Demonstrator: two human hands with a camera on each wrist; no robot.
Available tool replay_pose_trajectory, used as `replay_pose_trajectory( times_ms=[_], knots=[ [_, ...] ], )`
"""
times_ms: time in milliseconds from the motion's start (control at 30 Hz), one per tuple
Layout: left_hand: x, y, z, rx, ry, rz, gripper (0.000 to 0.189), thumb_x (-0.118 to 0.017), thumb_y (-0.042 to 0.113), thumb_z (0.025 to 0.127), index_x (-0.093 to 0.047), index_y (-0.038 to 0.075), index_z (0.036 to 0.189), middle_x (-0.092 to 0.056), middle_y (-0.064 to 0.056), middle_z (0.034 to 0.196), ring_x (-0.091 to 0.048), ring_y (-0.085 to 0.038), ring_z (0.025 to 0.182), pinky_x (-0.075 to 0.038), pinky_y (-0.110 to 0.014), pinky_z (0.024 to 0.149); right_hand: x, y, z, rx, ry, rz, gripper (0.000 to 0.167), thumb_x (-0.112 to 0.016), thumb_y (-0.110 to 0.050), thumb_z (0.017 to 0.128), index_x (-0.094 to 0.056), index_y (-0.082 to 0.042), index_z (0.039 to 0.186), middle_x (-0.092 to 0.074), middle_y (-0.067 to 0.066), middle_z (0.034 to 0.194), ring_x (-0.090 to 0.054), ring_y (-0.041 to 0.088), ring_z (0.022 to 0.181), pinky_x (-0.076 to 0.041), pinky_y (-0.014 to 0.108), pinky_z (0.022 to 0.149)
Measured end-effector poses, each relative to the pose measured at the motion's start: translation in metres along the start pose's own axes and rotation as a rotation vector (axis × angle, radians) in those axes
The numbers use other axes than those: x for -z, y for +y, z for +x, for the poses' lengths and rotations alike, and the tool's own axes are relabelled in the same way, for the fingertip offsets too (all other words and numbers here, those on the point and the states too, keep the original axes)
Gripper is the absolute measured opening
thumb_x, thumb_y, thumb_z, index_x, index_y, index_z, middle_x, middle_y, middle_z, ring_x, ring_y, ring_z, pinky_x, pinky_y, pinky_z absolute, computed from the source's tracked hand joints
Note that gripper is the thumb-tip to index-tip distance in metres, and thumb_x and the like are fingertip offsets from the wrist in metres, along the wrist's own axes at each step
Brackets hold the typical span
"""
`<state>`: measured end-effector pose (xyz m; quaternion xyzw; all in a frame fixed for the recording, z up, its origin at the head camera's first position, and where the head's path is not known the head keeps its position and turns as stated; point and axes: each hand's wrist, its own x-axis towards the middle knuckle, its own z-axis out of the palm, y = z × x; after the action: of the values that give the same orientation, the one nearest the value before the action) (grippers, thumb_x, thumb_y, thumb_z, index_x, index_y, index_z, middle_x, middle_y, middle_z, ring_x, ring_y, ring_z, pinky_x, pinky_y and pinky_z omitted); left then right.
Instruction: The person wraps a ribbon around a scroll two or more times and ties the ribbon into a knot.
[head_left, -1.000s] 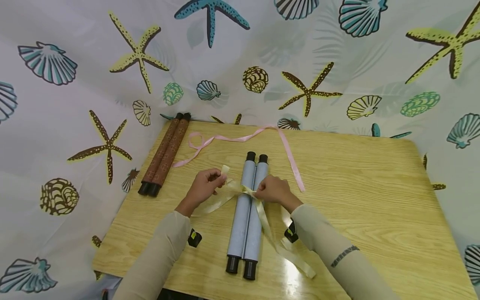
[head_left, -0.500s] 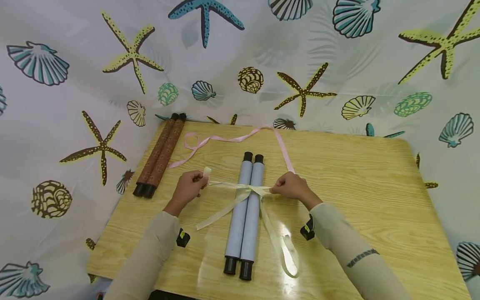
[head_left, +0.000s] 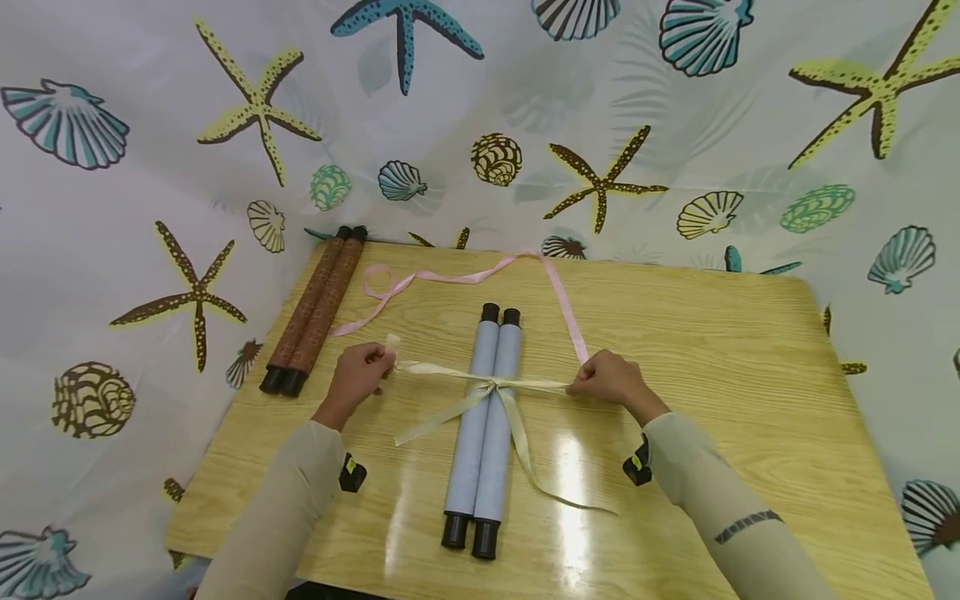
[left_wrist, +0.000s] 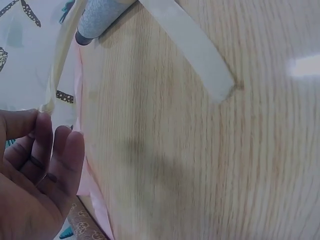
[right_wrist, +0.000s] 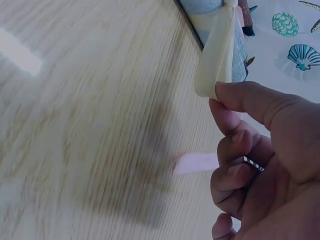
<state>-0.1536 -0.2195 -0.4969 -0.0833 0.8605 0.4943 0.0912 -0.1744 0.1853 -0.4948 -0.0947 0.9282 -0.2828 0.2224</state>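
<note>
Two light-blue rolls with black end caps (head_left: 475,450) lie side by side on the table. A cream ribbon (head_left: 442,369) goes across their upper half, with a knot (head_left: 492,385) on top. My left hand (head_left: 358,379) pinches one part of the ribbon between thumb and forefinger, left of the rolls. To their right, my right hand (head_left: 611,382) pinches a folded part, seen as a loop (right_wrist: 215,60) in the right wrist view. Both stretches run taut from the knot. Two loose tails hang from it, one to the lower left (left_wrist: 200,55) and one to the lower right (head_left: 525,450).
Two brown patterned rolls with black caps (head_left: 315,308) lie at the table's left edge. A pink ribbon (head_left: 465,277) curves along the back, its end near my right hand. A shell-and-starfish cloth (head_left: 450,100) hangs behind the wooden table (head_left: 712,400).
My hands have moved apart, left hand leftward and right hand rightward, drawing the cream ribbon taut and the knot tighter. The lower-right tail has shifted and straightened.
</note>
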Motion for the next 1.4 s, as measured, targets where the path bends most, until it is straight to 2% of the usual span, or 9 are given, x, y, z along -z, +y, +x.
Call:
replay_pose_trajectory(
  times_ms=[233,400,500,600,733,967,1133,1267,1400],
  knots=[
    [-0.006,-0.007,0.011,0.016,0.145,0.065,0.03,-0.058,0.024,0.102,-0.072,-0.003,0.1,-0.07,-0.026,0.096,-0.067,-0.039,0.081,-0.056,-0.034,0.058,0.005,0.015,-0.007,-0.01,-0.04,-0.002,0.052,-0.076,-0.028,0.086,-0.039,-0.022,0.049,-0.033,-0.009,0.047,-0.029,0.01,0.051,-0.028,0.047,0.079],
    [-0.01,-0.006,0.022,-0.024,0.228,0.164,0.031,-0.059,0.025,0.101,-0.073,-0.001,0.091,-0.072,-0.02,0.088,-0.059,-0.018,0.058,-0.039,-0.026,0.05,0.006,0.022,-0.015,-0.037,-0.087,-0.018,0.044,-0.077,-0.026,0.086,-0.05,-0.018,0.051,-0.041,-0.009,0.049,-0.036,0.011,0.052,-0.031,0.05,0.081],
    [-0.011,-0.007,0.026,-0.046,0.264,0.201,0.031,-0.06,0.025,0.1,-0.072,0.002,0.084,-0.071,-0.016,0.081,-0.047,-0.011,0.051,-0.033,-0.027,0.047,0.006,0.022,-0.02,-0.062,-0.12,-0.038,0.034,-0.077,-0.025,0.084,-0.061,-0.014,0.056,-0.048,-0.009,0.051,-0.041,0.011,0.055,-0.036,0.062,0.088],
    [-0.012,-0.007,0.029,-0.04,0.282,0.223,0.03,-0.061,0.026,0.1,-0.072,0.004,0.082,-0.071,-0.015,0.08,-0.042,-0.013,0.049,-0.03,-0.026,0.047,0.006,0.024,-0.023,-0.092,-0.147,-0.049,0.026,-0.077,-0.024,0.081,-0.068,-0.011,0.06,-0.053,-0.008,0.053,-0.045,0.012,0.06,-0.026,0.08,0.097],
    [-0.013,-0.005,0.029,0.006,0.278,0.217,0.03,-0.059,0.026,0.101,-0.073,0.003,0.087,-0.074,-0.016,0.086,-0.044,-0.012,0.051,-0.03,-0.027,0.048,0.006,0.026,-0.025,-0.118,-0.163,-0.056,0.024,-0.077,-0.024,0.08,-0.07,-0.011,0.061,-0.058,-0.007,0.055,-0.047,0.013,0.065,-0.016,0.088,0.099],
    [-0.016,0.0,0.025,0.065,0.289,0.2,0.029,-0.059,0.027,0.101,-0.075,0.004,0.096,-0.076,-0.016,0.093,-0.054,-0.011,0.056,-0.036,-0.027,0.051,0.004,0.03,-0.025,-0.144,-0.172,-0.049,0.023,-0.08,-0.027,0.08,-0.072,-0.012,0.064,-0.059,-0.008,0.056,-0.049,0.013,0.065,-0.012,0.087,0.101],
    [-0.019,-0.001,0.025,0.068,0.263,0.136,0.028,-0.059,0.028,0.101,-0.075,0.004,0.098,-0.076,-0.015,0.095,-0.066,-0.016,0.065,-0.043,-0.024,0.054,0.006,0.035,-0.028,-0.13,-0.144,-0.072,0.03,-0.076,-0.027,0.081,-0.063,-0.016,0.057,-0.049,-0.01,0.053,-0.045,0.013,0.062,-0.029,0.074,0.093],
    [-0.018,-0.003,0.026,0.063,0.244,0.098,0.03,-0.059,0.027,0.101,-0.075,0.002,0.099,-0.076,-0.017,0.094,-0.073,-0.029,0.077,-0.044,-0.025,0.053,0.007,0.039,-0.028,-0.093,-0.126,-0.034,0.041,-0.075,-0.028,0.084,-0.051,-0.02,0.052,-0.041,-0.01,0.05,-0.04,0.012,0.057,-0.028,0.062,0.084],
    [-0.016,-0.009,0.027,0.07,0.217,0.085,0.032,-0.058,0.027,0.101,-0.073,0.0,0.094,-0.074,-0.018,0.088,-0.068,-0.029,0.067,-0.041,-0.027,0.051,0.005,0.041,-0.026,-0.046,-0.117,0.014,0.047,-0.075,-0.027,0.086,-0.045,-0.021,0.05,-0.038,-0.01,0.048,-0.036,0.01,0.053,-0.027,0.062,0.084]
  ],
)
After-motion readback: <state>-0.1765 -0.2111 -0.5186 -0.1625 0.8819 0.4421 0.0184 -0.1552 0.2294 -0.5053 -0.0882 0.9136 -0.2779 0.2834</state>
